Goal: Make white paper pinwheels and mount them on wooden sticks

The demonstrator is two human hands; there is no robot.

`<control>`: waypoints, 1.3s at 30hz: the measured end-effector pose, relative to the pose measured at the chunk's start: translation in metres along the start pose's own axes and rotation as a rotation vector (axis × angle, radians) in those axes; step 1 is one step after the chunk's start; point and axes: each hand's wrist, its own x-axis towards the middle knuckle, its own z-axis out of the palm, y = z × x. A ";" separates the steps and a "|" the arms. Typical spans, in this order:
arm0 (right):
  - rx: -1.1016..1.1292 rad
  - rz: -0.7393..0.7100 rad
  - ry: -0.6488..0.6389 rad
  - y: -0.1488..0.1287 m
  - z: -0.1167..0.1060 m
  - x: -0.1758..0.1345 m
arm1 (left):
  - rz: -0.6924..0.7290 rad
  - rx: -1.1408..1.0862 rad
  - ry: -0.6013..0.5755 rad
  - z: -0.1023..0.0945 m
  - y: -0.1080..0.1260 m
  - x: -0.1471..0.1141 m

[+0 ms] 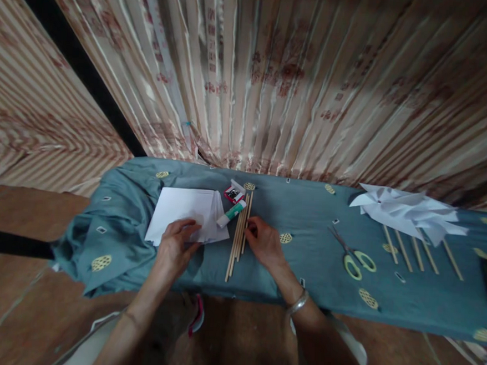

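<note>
My left hand [175,248] is at the front edge of a stack of white paper [183,205], fingers over the top sheet and thumb at the edge. To its right, my right hand [264,242] is curled, its fingertips pinched at the rightmost of several thin wooden sticks [237,243] lying side by side. A glue stick [232,213] with a green and white label rests between the paper and the sticks. Behind it is a small open red box [235,192] with dark little pieces inside, too small to name.
Scissors [352,254] with green handles lie open to the right. Several white paper pinwheels [408,209] on wooden sticks lie at the far right. A teal patterned cloth [304,209] covers the narrow table, bunched up at left. A striped curtain [274,107] hangs behind.
</note>
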 end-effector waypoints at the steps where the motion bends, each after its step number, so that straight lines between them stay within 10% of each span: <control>1: -0.001 0.001 -0.003 0.000 0.000 0.000 | -0.017 -0.025 -0.016 -0.002 -0.001 0.000; 39: 0.046 -0.037 0.021 0.009 0.003 0.001 | -0.461 -0.365 0.208 -0.028 0.017 0.006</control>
